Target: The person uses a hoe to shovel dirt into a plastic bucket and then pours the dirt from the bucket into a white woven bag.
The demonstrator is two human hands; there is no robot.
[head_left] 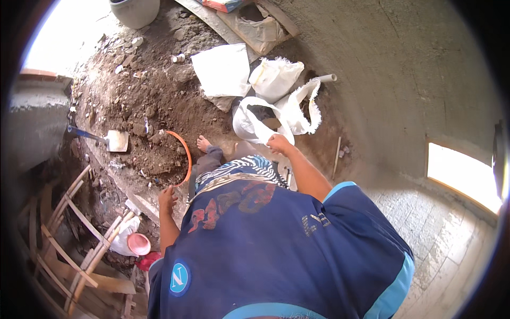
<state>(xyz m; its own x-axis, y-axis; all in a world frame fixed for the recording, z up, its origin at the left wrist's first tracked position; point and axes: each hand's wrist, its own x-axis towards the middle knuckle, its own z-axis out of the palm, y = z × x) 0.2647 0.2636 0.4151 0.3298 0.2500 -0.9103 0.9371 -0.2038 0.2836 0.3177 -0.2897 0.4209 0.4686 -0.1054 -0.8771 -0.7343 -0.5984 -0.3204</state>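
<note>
My right hand (280, 144) is closed on the gathered edge of a white woven sack (245, 121), whose mouth gapes in a loop in front of my legs. Lower left, my left hand (167, 198) has its fingers curled at the lower end of a curved orange tube (187, 151). That tube arcs over the soil beside my bare foot (203, 143). Just beyond the gripped sack stand another white sack (276, 78) with a frayed top and an opened one (300, 109). A flat white sack (222, 69) lies left of them.
Loose brown soil with rubble (154, 101) spreads ahead and left. A blue-handled shovel (117, 141) lies at left. Bamboo poles (79, 228) and a pink bowl (139, 244) are lower left. A grey bucket (135, 11) stands far off; a grey wall (404, 80) bounds the right.
</note>
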